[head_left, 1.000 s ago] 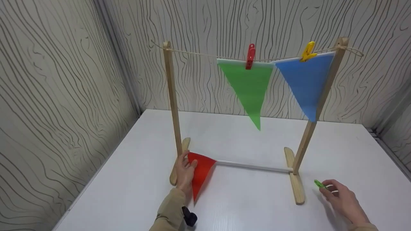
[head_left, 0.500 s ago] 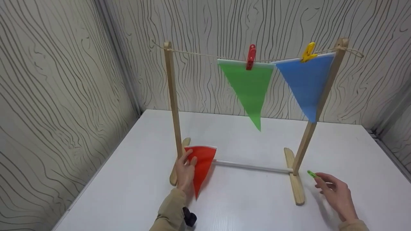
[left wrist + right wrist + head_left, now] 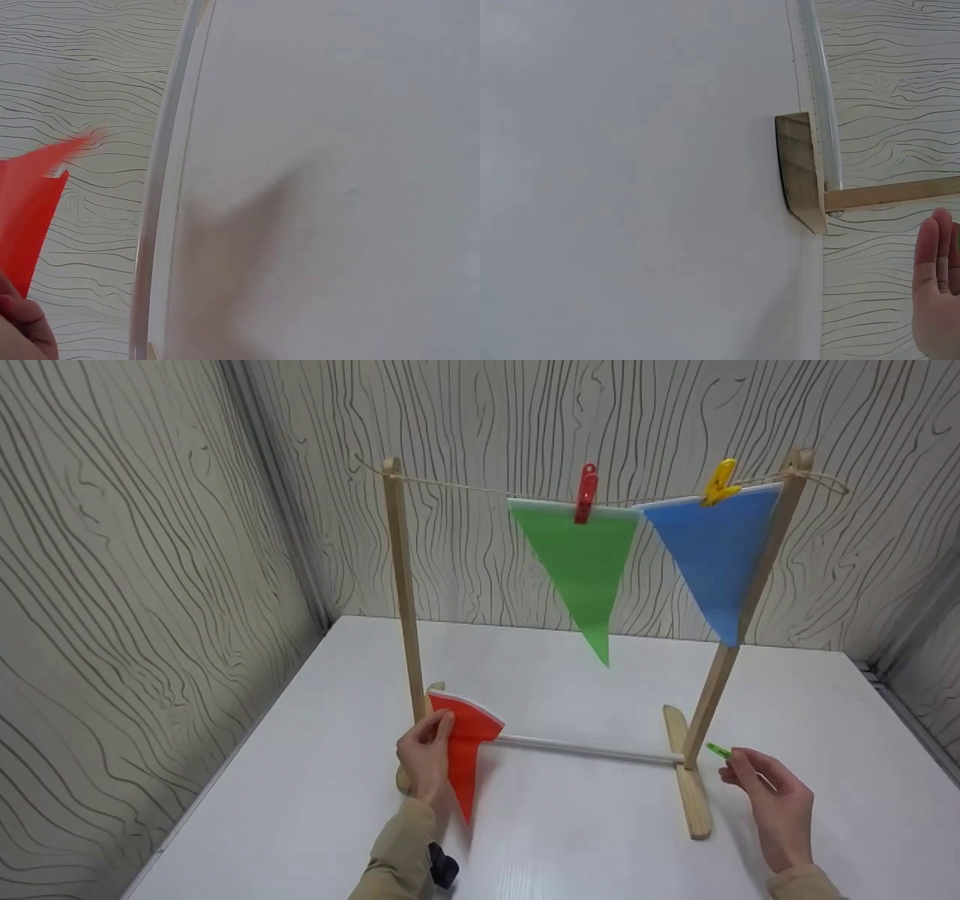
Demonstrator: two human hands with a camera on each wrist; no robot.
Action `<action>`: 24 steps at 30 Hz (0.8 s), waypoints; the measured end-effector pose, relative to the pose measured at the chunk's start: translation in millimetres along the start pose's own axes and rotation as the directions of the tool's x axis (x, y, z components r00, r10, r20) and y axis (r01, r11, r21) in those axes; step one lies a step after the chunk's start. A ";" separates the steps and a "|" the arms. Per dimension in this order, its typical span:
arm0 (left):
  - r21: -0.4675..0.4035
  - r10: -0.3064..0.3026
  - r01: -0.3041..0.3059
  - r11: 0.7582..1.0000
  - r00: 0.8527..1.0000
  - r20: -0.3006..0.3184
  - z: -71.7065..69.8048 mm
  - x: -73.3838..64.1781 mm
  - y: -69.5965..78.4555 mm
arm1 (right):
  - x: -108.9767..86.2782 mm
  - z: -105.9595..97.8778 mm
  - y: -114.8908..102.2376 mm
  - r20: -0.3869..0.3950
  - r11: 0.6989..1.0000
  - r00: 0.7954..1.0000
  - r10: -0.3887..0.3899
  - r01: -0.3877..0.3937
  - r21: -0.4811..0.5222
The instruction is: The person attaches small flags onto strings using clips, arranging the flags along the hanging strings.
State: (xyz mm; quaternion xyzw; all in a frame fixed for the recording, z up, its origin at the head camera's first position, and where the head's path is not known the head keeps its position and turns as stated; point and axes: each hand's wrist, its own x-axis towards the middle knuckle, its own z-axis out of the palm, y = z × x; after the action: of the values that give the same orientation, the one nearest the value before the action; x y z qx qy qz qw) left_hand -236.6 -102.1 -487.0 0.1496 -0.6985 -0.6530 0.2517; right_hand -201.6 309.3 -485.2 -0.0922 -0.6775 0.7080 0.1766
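Note:
My left hand (image 3: 422, 757) pinches a red triangular pennant (image 3: 465, 772) near its white-edged top, between thumb and fingers. The pennant hangs bent, tip downward, in front of the left wooden post (image 3: 406, 600). In the left wrist view, part of the red pennant (image 3: 26, 225) shows at the left edge, slightly blurred. To the right of the stand, my right hand (image 3: 780, 806) pinches a small green clothespin (image 3: 718, 751) at its fingertips. Only part of the right hand (image 3: 939, 300) shows in the right wrist view.
A string (image 3: 457, 485) runs between both posts. A red clothespin (image 3: 586, 495) holds a green pennant (image 3: 585, 562) there; a yellow clothespin (image 3: 721, 484) holds a blue pennant (image 3: 716, 551) beside the right post (image 3: 716, 690). A white rod (image 3: 592, 749) joins the stand low down on the white table (image 3: 577, 832).
My left hand has lifted the red pennant slightly and now pinches its upper part, the top edge tilting down to the right. My right hand has moved left and up with the green clothespin.

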 end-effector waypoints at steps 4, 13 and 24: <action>-0.005 -0.007 0.007 1.000 1.000 0.014 0.2 -0.5 2.3 | -1.8 6.4 0.5 -0.032 0.997 0.999 0.015 -0.012 0.078; -0.013 -0.053 0.053 0.999 0.999 0.014 4.0 0.2 10.8 | -3.0 16.8 -3.2 0.020 0.958 0.994 0.107 -0.109 0.264; -0.077 -0.056 0.055 0.996 0.998 -0.010 8.3 2.5 22.3 | -8.3 36.2 -11.0 0.042 0.929 0.997 0.067 -0.078 0.361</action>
State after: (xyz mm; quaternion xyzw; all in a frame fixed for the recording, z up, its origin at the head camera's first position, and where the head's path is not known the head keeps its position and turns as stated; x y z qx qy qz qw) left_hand -240.5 -94.2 -464.7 0.1630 -0.6671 -0.6850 0.2434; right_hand -205.9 272.9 -472.8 -0.0728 -0.5340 0.8281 0.1543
